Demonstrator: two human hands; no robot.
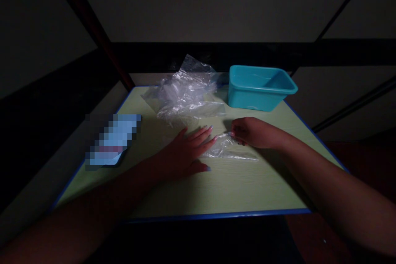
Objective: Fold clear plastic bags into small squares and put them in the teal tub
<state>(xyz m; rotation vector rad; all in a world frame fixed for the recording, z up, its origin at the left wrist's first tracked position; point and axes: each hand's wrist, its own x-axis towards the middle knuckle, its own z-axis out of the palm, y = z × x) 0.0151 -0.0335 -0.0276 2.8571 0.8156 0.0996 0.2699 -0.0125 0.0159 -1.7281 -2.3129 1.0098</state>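
Our left hand (182, 154) lay spread and ungripping against the clear, crinkled plastic film (224, 146) on the pale-green, blue-edged table (247, 185), while our right hand (253, 132) pinched its far edge, likely the best hold on something so light, limp and slippery.

No text, label, brand or number can be read here.
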